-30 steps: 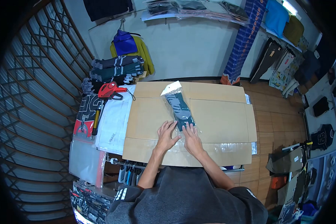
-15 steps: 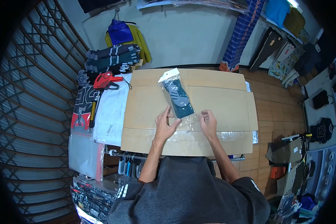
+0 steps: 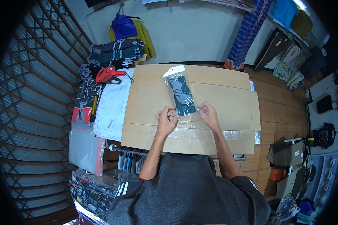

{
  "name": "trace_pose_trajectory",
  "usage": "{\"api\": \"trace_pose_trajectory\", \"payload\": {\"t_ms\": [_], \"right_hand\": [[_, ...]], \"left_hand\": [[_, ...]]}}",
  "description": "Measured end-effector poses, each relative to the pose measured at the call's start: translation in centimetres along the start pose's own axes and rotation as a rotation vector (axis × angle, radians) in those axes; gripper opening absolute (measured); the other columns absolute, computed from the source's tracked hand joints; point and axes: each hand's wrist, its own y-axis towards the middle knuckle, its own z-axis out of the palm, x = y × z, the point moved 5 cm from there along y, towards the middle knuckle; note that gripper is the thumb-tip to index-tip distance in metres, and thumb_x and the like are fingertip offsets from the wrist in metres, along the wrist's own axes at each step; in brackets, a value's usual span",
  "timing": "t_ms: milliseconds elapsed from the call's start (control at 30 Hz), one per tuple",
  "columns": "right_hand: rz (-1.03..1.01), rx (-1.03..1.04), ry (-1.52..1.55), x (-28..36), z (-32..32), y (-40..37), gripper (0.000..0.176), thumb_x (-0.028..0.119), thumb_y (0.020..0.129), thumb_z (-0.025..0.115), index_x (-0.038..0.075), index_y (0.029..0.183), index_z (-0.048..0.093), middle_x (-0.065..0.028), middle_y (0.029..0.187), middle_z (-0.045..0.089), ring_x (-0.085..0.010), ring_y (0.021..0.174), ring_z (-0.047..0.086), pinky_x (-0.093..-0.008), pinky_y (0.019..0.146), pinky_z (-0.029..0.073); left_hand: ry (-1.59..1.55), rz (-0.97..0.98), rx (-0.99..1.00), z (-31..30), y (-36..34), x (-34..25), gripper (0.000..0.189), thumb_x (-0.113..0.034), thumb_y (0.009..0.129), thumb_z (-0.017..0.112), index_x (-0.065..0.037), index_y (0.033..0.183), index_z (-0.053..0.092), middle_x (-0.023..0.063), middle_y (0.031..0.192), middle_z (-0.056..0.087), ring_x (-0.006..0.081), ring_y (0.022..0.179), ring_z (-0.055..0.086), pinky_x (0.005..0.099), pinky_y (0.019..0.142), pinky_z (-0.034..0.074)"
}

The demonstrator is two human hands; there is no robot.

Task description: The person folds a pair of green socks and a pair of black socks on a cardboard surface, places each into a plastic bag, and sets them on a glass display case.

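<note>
A clear plastic packet [image 3: 182,93] with a white header holds a folded dark green and grey knitted item. It lies tilted on the flat cardboard [image 3: 221,101], header end away from me. My left hand [image 3: 167,120] pinches the packet's near left corner between thumb and fingers. At the near right corner, my right hand [image 3: 208,114] is closed on the plastic edge in a pinch.
Left of the cardboard are a red tag gun or tape tool [image 3: 107,75], a black and yellow tool [image 3: 94,107] and white plastic packages [image 3: 110,108]. Folded dark knitwear [image 3: 116,56] is stacked behind them. A metal rail [image 3: 135,151] runs below the near edge.
Both hands have closed on the packet's near corners; before, their fingers were apart from it or only beside it. The plastic looks more spread, and the view has shifted slightly.
</note>
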Motion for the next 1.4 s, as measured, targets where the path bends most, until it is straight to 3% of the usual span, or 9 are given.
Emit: {"api": "trace_pose_trajectory", "payload": {"t_ms": [100,200,400,500,700,800,1000,1300,1400], "right_hand": [[-0.047,0.125,0.145,-1.0,-0.2,0.3,0.019,0.003,0.094,0.065,-0.001,0.108,0.077,-0.0093,0.091,0.079,-0.0161,0.084,0.072,-0.0339,0.081,0.057],[-0.044,0.189,0.218,-0.9,-0.4,0.0,0.024,0.000,0.097,0.060,-0.001,0.112,0.079,-0.0088,0.096,0.079,-0.0165,0.091,0.072,-0.0321,0.087,0.056],[-0.032,0.251,0.346,-1.9,-0.5,0.0,0.025,-0.001,0.099,0.060,-0.002,0.114,0.080,-0.0110,0.105,0.081,-0.0176,0.101,0.072,-0.0321,0.095,0.055],[-0.048,0.235,0.315,-1.3,-0.9,-0.6,0.024,-0.003,0.097,0.064,-0.001,0.113,0.081,-0.0110,0.106,0.081,-0.0176,0.102,0.072,-0.0326,0.096,0.055],[-0.087,0.202,0.167,0.2,-1.3,-1.3,0.018,0.003,0.094,0.077,0.000,0.110,0.081,-0.0090,0.105,0.082,-0.0161,0.099,0.072,-0.0327,0.095,0.055],[-0.076,0.184,0.170,0.7,-1.1,-1.2,0.014,0.008,0.094,0.080,0.000,0.106,0.080,-0.0079,0.101,0.081,-0.0150,0.095,0.072,-0.0325,0.092,0.055],[-0.092,0.132,0.225,0.0,-0.2,-0.9,0.015,0.014,0.097,0.079,-0.001,0.100,0.077,-0.0065,0.094,0.079,-0.0128,0.089,0.070,-0.0312,0.085,0.055],[-0.094,-0.101,0.176,-0.4,1.1,-1.2,0.026,0.018,0.096,0.079,-0.004,0.083,0.074,-0.0102,0.074,0.074,-0.0136,0.069,0.067,-0.0340,0.067,0.054],[-0.114,-0.187,0.123,-0.1,1.3,-1.5,0.028,0.019,0.094,0.079,-0.004,0.081,0.072,-0.0135,0.071,0.072,-0.0161,0.065,0.065,-0.0357,0.064,0.052]], "left_hand": [[-0.014,-0.045,0.087,-0.2,0.2,0.5,0.031,-0.023,0.094,0.076,-0.014,0.124,0.074,0.0009,0.089,0.078,0.0174,0.096,0.071,0.0513,0.123,0.024],[-0.012,0.042,0.075,-0.3,0.1,0.4,0.019,-0.023,0.097,0.072,-0.014,0.111,0.080,0.0010,0.090,0.079,0.0170,0.094,0.070,0.0531,0.127,0.020],[-0.153,0.004,0.126,-0.5,0.8,1.9,0.016,-0.021,0.096,0.073,-0.012,0.106,0.083,0.0034,0.096,0.081,0.0206,0.096,0.073,0.0560,0.129,0.019],[-0.014,0.094,0.110,-0.7,0.3,0.7,0.016,-0.020,0.092,0.080,-0.009,0.102,0.083,0.0054,0.098,0.081,0.0226,0.095,0.074,0.0533,0.127,0.025],[-0.112,0.096,-0.004,-0.6,-0.1,-1.0,0.021,-0.021,0.084,0.089,-0.006,0.097,0.083,0.0090,0.095,0.082,0.0231,0.086,0.072,0.0417,0.106,0.046],[-0.124,0.052,-0.036,-0.7,-0.5,-1.9,0.020,-0.021,0.086,0.088,-0.004,0.094,0.082,0.0099,0.090,0.080,0.0245,0.083,0.070,0.0403,0.092,0.050],[-0.061,0.157,-0.201,-0.1,-0.1,-1.3,0.027,-0.025,0.093,0.083,-0.001,0.084,0.074,0.0104,0.076,0.071,0.0275,0.075,0.064,0.0418,0.084,0.050],[-0.066,0.079,-0.279,0.1,0.1,-0.4,0.033,-0.021,0.096,0.075,0.003,0.077,0.064,0.0172,0.062,0.057,0.0297,0.058,0.054,0.0443,0.062,0.043],[-0.038,0.062,-0.294,0.4,0.3,0.0,0.033,-0.020,0.096,0.075,0.003,0.076,0.063,0.0169,0.062,0.057,0.0298,0.057,0.055,0.0442,0.062,0.044]]}}
